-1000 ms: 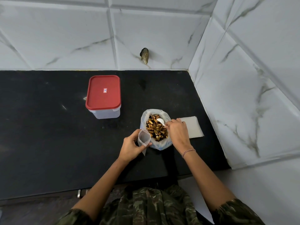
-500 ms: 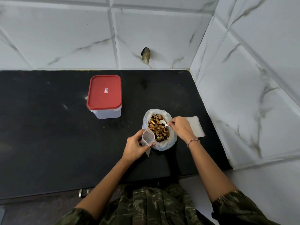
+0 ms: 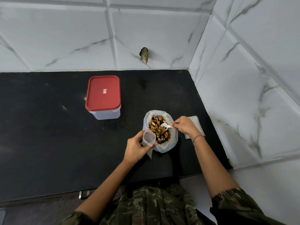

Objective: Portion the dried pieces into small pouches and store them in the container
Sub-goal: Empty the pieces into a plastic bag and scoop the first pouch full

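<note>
Moved: right hand has slid to the dried-mix bag's right rim, pinching the white spoon.
Pouch: at the bag's left rim, spoon bowl pointing toward it, left hand gripping it.

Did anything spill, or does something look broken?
No spill shows on the counter: the dried pieces sit inside their bag. The odd thing is a dark, ragged hole in the white wall tile behind, like chipped damage.

Both arms reach forward, mid-frame. The left hand grips a pouch; the right hand pinches a spoon.
</note>
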Demonstrator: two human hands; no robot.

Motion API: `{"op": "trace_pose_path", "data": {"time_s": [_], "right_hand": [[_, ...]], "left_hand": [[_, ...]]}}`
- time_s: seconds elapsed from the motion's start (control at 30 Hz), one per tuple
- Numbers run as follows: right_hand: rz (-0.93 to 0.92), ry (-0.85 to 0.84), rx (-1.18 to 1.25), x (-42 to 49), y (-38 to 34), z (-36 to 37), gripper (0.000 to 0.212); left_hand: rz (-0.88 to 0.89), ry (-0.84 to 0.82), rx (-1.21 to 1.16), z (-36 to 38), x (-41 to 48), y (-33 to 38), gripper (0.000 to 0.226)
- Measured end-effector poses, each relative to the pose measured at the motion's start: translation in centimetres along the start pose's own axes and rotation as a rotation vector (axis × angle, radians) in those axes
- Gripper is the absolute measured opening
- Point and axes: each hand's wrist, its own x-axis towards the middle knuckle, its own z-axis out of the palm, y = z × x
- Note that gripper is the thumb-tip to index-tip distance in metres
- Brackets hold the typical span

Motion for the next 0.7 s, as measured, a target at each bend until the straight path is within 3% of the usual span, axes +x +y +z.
{"op": "trace_pose_path", "data": {"time_s": [0.13, 0.33, 0.53, 0.7], "right_hand": [[0.061, 0.007, 0.091, -0.1, 0.6, -0.3, 0.022], [0.075, 0.009, 0.329, -1.1, 1.8, -0.6, 0.017], [0.136, -0.017, 0.553, -1.9, 1.9, -0.6, 0.012], [0.057, -0.021, 0.677, -3.7, -0.5, -0.8, 0.008]], "left_hand": [[0.023, 0.059, 0.090, -0.4, 0.2, -0.1, 0.046], [-0.019, 0.147, 0.219, -1.4, 1.2, -0.6, 0.080], [-0.021, 0.114, 0.189, -2.1, 2.7, -0.5, 0.083], [0.004, 0.099, 0.226, -2.3, 3.8, -0.2, 0.070]]}}
